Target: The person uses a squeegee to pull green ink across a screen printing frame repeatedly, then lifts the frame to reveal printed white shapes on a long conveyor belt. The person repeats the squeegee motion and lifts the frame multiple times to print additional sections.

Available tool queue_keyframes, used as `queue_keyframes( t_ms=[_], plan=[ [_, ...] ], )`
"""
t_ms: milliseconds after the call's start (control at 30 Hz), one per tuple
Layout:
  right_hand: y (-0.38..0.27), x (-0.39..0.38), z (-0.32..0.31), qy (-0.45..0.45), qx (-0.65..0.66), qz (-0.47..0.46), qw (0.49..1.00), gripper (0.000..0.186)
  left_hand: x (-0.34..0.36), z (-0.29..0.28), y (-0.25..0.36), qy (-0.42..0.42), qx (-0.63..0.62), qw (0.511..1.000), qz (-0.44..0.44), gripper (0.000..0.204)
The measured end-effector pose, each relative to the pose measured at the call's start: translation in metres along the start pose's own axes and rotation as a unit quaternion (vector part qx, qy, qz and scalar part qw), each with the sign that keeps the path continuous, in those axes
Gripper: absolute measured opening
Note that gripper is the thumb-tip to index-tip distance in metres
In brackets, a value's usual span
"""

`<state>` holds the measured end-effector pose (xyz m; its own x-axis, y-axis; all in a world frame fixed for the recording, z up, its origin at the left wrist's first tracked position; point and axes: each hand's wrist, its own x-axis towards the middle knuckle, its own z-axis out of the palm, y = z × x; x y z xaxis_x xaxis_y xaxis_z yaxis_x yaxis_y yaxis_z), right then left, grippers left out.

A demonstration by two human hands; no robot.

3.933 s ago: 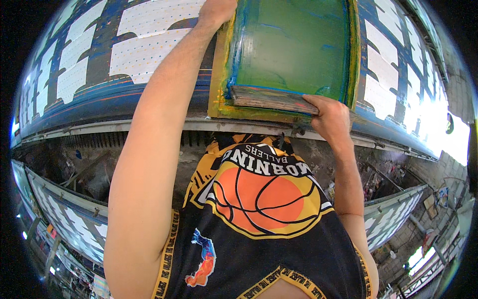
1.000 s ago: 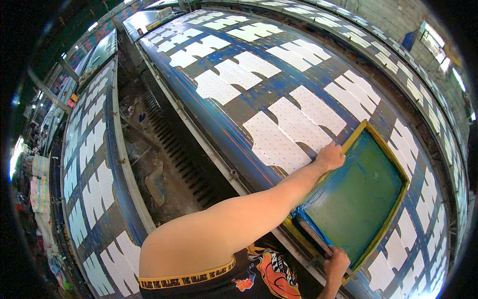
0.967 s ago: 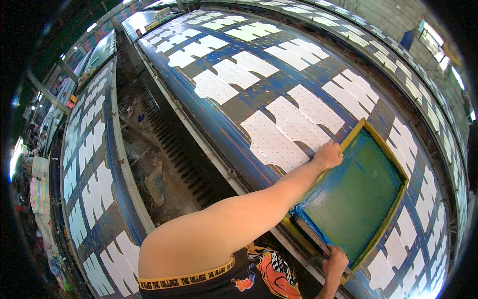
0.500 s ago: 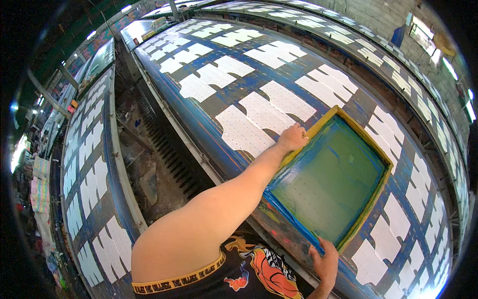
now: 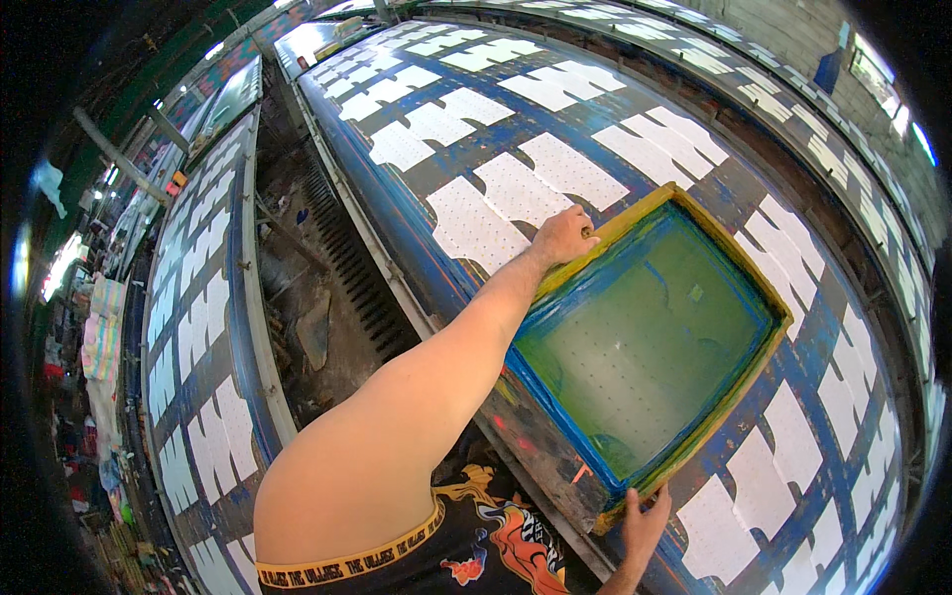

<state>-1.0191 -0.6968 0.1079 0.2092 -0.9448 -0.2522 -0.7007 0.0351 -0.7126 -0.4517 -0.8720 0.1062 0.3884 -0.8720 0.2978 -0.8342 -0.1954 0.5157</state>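
Note:
A screen printing frame, yellow and blue at its edges with a translucent green mesh, lies over the long printing table. My left hand has its fingers curled at the frame's far left side. At the near corner, my right hand grips the rim, its thumb and fingers around the edge. White cut fabric pieces with small dots lie flat in rows on the table, some beside the frame. Whether the frame touches the table all round, I cannot tell.
A second long table with white pieces runs along the left. Between the tables is a dark gap with a row of black slats. Another table with white pieces stands at the far right. Striped cloth bundles sit at the far left.
The frame has shifted a little leftward and looks larger. My left hand has moved slightly left and away from me with it. My right hand now holds the near corner. The view has shifted too.

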Motion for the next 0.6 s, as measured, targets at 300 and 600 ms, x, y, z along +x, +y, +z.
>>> queue_keyframes(
  t_ms=[300, 600],
  plan=[
    [-0.003, 0.005, 0.007, 0.013, -0.013, 0.015, 1.0, 0.089, 0.0, -0.001, 0.0, 0.002, -0.009, 1.0, -0.001, 0.029],
    [0.026, 0.01, 0.017, 0.079, -0.095, -0.106, 0.987, 0.086, 0.001, 0.0, -0.003, -0.013, 0.002, 1.0, -0.004, 0.031]
  ],
)
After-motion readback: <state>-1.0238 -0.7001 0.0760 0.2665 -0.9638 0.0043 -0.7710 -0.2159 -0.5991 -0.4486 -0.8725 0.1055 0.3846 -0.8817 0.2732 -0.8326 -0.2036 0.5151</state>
